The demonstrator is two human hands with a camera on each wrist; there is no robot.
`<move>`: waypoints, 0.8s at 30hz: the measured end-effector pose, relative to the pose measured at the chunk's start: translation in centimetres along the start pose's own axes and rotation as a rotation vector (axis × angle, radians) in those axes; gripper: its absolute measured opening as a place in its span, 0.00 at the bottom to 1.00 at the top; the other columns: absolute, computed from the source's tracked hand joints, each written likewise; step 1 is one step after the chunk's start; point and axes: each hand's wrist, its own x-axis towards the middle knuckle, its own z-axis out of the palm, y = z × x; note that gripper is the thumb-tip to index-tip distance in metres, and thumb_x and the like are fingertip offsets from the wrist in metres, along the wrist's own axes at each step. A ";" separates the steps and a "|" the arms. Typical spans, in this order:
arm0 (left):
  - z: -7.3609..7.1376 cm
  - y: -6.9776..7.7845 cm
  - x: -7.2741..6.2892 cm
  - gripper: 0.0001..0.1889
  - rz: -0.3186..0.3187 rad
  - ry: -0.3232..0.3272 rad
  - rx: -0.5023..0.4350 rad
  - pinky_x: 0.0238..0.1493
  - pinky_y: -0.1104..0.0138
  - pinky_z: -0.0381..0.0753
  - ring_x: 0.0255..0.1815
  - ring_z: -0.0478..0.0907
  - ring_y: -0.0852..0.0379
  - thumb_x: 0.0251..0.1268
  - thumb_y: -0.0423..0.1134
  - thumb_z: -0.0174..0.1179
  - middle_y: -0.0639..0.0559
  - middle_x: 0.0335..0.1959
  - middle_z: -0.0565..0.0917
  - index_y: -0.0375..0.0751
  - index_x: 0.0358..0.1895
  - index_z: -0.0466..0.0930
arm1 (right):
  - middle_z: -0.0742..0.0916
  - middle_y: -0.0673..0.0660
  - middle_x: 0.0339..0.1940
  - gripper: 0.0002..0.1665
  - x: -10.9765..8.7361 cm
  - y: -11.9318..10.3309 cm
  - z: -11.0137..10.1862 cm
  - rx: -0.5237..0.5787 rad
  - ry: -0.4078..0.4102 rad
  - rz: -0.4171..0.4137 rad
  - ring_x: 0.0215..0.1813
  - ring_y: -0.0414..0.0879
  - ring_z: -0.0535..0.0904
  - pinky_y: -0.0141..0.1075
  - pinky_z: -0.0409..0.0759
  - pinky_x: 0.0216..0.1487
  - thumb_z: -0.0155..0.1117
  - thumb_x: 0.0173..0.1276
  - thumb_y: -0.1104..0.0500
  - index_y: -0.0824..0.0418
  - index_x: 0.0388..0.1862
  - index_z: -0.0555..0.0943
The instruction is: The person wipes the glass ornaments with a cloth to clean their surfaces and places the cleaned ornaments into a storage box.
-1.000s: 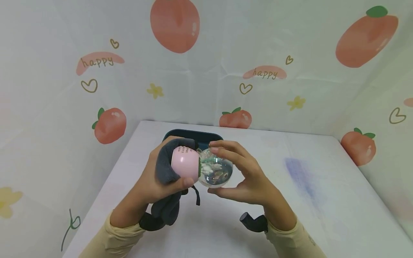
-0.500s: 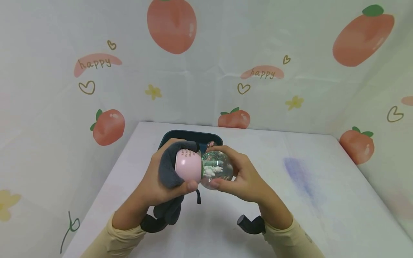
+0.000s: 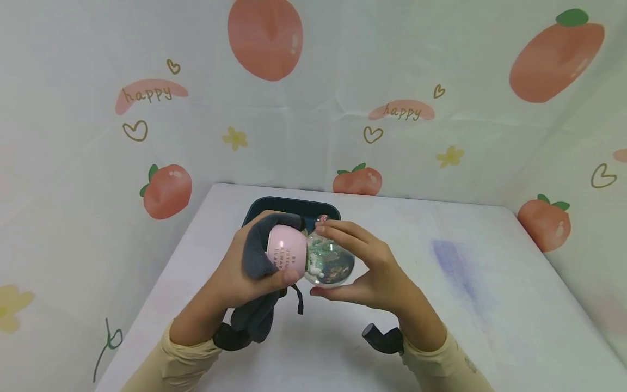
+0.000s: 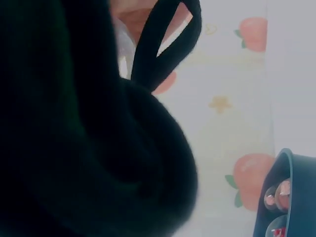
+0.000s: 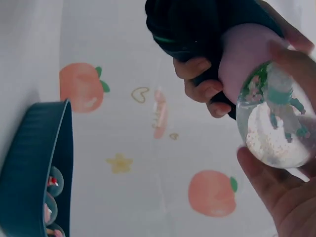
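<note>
A snow globe (image 3: 330, 264) with a pink base (image 3: 286, 247) lies on its side above the table, its glass ball pointing right. My left hand (image 3: 235, 272) grips the base through a dark grey cloth (image 3: 257, 256) with a hanging loop. Printed letters show on the base's near side. Around the glass ball curl the fingers of my right hand (image 3: 372, 272), fingertips over the top and thumb below. In the right wrist view the ball (image 5: 279, 128) shows green and white figures inside. The dark cloth (image 4: 123, 163) blocks most of the left wrist view.
Behind the hands stands a dark teal bin (image 3: 294, 206). Several small clear globes (image 5: 51, 207) sit inside it in the right wrist view. The white table (image 3: 392, 228) has a purple smudge at right. A peach-patterned curtain (image 3: 313, 109) hangs behind.
The snow globe has turned, bringing the base's lettering from the top round to the near side. My right thumb has moved from the ball's front to beneath it. The left hand keeps its grip.
</note>
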 end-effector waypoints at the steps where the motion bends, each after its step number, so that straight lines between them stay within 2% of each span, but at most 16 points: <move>1: -0.1 0.0 0.0 0.33 -0.008 -0.002 -0.010 0.51 0.63 0.87 0.53 0.82 0.51 0.57 0.46 0.78 0.47 0.56 0.83 0.41 0.65 0.78 | 0.83 0.62 0.67 0.53 0.1 -0.1 0.1 -0.022 0.004 -0.021 0.70 0.52 0.80 0.36 0.81 0.68 0.93 0.44 0.58 0.63 0.70 0.78; 3: -0.3 -0.1 -0.1 0.33 -0.018 -0.002 -0.020 0.51 0.64 0.86 0.53 0.82 0.52 0.58 0.47 0.77 0.47 0.56 0.82 0.40 0.65 0.78 | 0.82 0.63 0.68 0.52 0.2 -0.2 0.3 -0.050 0.014 -0.058 0.72 0.54 0.79 0.39 0.80 0.71 0.93 0.44 0.61 0.63 0.70 0.78; 5: -0.5 -0.2 -0.1 0.36 -0.018 0.011 -0.030 0.52 0.65 0.86 0.54 0.82 0.52 0.61 0.55 0.76 0.47 0.57 0.82 0.38 0.66 0.77 | 0.82 0.64 0.67 0.52 0.2 -0.2 0.4 -0.056 0.039 -0.080 0.71 0.55 0.80 0.39 0.81 0.70 0.93 0.42 0.63 0.63 0.69 0.79; 8: -0.7 -0.5 -0.1 0.42 -0.018 0.063 -0.095 0.53 0.67 0.86 0.54 0.82 0.54 0.63 0.65 0.72 0.48 0.57 0.82 0.34 0.67 0.75 | 0.83 0.66 0.66 0.52 0.3 -0.2 0.6 -0.044 0.092 -0.097 0.70 0.54 0.81 0.38 0.82 0.69 0.93 0.42 0.63 0.65 0.69 0.79; 12: -0.9 -0.7 0.1 0.45 0.008 0.158 -0.202 0.56 0.68 0.85 0.53 0.82 0.56 0.63 0.65 0.72 0.49 0.55 0.82 0.27 0.66 0.74 | 0.84 0.68 0.64 0.48 0.6 0.2 0.5 0.034 0.184 -0.120 0.69 0.54 0.82 0.39 0.82 0.68 0.91 0.48 0.60 0.73 0.66 0.78; 15: -1.1 -0.5 0.3 0.44 0.026 0.207 -0.225 0.59 0.69 0.84 0.53 0.82 0.55 0.63 0.64 0.73 0.47 0.55 0.82 0.26 0.65 0.74 | 0.84 0.68 0.64 0.48 0.7 0.7 0.2 0.121 0.251 -0.130 0.68 0.53 0.82 0.40 0.81 0.69 0.89 0.52 0.58 0.80 0.65 0.74; 19: -1.5 -0.3 0.3 0.43 0.009 0.249 -0.248 0.58 0.67 0.86 0.51 0.86 0.52 0.62 0.62 0.74 0.42 0.53 0.83 0.29 0.65 0.73 | 0.84 0.65 0.65 0.52 0.8 1.3 0.1 0.230 0.348 -0.085 0.68 0.54 0.81 0.41 0.80 0.68 0.90 0.50 0.61 0.85 0.63 0.69; 24: -2.1 -0.4 0.0 0.41 0.021 0.324 -0.257 0.55 0.66 0.88 0.50 0.89 0.53 0.60 0.61 0.76 0.43 0.53 0.84 0.34 0.65 0.74 | 0.84 0.60 0.63 0.53 0.8 2.2 0.0 0.256 0.438 0.060 0.63 0.52 0.83 0.37 0.85 0.61 0.90 0.40 0.72 0.83 0.63 0.68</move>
